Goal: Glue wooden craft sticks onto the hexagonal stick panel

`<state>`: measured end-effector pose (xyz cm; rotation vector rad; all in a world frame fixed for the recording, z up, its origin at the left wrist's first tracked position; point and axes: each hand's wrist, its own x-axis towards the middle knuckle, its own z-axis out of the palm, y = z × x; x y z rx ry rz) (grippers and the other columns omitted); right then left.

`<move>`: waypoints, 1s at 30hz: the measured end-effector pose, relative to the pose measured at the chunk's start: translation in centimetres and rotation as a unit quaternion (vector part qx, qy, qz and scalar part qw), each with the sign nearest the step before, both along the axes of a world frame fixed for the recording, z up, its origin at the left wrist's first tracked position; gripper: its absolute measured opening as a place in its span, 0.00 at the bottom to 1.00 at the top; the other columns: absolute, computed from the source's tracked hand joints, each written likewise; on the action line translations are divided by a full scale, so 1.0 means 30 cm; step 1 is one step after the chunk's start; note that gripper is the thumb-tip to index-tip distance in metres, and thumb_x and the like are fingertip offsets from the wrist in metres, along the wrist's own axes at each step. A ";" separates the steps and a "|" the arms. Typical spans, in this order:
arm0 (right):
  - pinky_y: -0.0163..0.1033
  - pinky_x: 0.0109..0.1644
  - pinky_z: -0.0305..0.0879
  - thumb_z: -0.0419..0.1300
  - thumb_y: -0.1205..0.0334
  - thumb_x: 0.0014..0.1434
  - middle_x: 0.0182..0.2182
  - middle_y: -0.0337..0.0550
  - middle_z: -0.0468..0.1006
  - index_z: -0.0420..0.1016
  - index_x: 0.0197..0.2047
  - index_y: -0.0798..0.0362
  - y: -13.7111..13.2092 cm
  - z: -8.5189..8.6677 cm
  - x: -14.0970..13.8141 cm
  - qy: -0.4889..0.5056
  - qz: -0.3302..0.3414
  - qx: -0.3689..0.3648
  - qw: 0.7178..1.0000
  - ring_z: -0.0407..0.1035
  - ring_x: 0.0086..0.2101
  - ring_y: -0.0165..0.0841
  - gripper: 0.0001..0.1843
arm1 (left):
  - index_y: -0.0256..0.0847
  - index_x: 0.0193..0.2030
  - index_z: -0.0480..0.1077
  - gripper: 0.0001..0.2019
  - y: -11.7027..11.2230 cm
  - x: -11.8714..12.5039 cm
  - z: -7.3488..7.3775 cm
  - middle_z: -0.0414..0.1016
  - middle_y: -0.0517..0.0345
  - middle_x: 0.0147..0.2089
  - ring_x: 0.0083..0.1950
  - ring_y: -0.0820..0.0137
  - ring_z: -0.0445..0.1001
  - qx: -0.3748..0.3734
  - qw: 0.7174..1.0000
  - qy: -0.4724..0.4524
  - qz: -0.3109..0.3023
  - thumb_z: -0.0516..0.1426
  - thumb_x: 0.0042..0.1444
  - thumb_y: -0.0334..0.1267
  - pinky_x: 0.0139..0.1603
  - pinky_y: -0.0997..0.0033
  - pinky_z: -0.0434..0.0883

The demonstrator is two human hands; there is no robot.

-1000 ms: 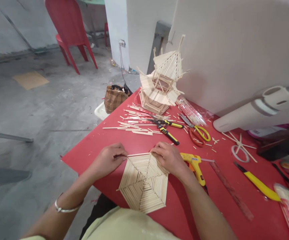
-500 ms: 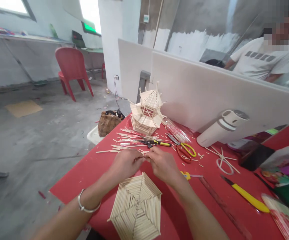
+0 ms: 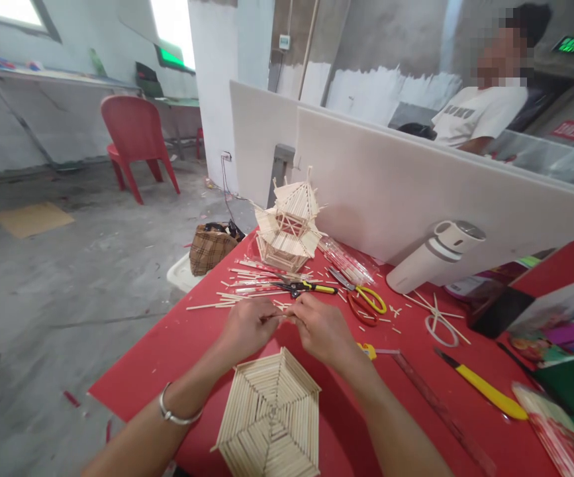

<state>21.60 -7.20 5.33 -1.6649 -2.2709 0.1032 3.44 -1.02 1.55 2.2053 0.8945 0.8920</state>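
My left hand (image 3: 251,324) and my right hand (image 3: 319,328) meet over the red table, fingers pinched. Between the fingertips runs a short thin wooden stick (image 3: 283,315), mostly hidden by the fingers. Just below them lies a hexagonal panel of wooden sticks (image 3: 271,414), laid in rings about a centre. Beyond the hands stands a pagoda-like model (image 3: 291,225) built of the same sticks. Loose sticks (image 3: 239,281) and black-and-yellow pliers (image 3: 311,287) lie between the model and my hands.
To the right are scissors (image 3: 366,301), a clear ruler (image 3: 440,404), a yellow utility knife (image 3: 488,391), a tape roll (image 3: 441,331) and a white flask (image 3: 435,258). A white partition (image 3: 366,172) borders the table. Behind it is a person (image 3: 480,112) in a white shirt.
My hands stay together in nearly the same place, with small finger movement. The view has shifted slightly, and the person behind the partition has moved left in it.
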 end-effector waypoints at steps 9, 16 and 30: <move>0.44 0.54 0.62 0.54 0.59 0.66 0.44 0.49 0.77 0.78 0.48 0.52 -0.004 -0.058 0.062 0.012 -0.126 0.114 0.985 0.70 0.46 0.39 0.13 | 0.37 0.22 0.75 0.13 0.043 -0.004 -0.039 0.72 0.59 0.21 0.25 0.73 0.67 -0.055 0.988 -0.077 0.123 0.58 0.55 0.38 0.28 0.74 0.61; 0.53 0.62 0.56 0.64 0.52 0.48 0.62 0.67 0.67 0.59 0.69 0.65 0.162 -0.133 0.174 -0.124 -0.168 -0.165 0.964 0.61 0.60 0.56 0.49 | 0.37 0.24 0.77 0.12 0.061 -0.021 -0.027 0.74 0.59 0.22 0.25 0.72 0.67 -0.182 0.957 -0.167 0.153 0.61 0.50 0.44 0.28 0.74 0.63; 0.38 0.36 0.65 0.58 0.47 0.53 0.35 0.46 0.79 0.76 0.43 0.54 0.141 -0.046 0.261 0.063 -0.167 -0.335 0.925 0.72 0.34 0.38 0.21 | 0.36 0.26 0.76 0.14 0.056 -0.035 -0.036 0.64 0.63 0.17 0.19 0.76 0.61 -0.299 0.907 -0.251 0.156 0.63 0.49 0.48 0.19 0.76 0.58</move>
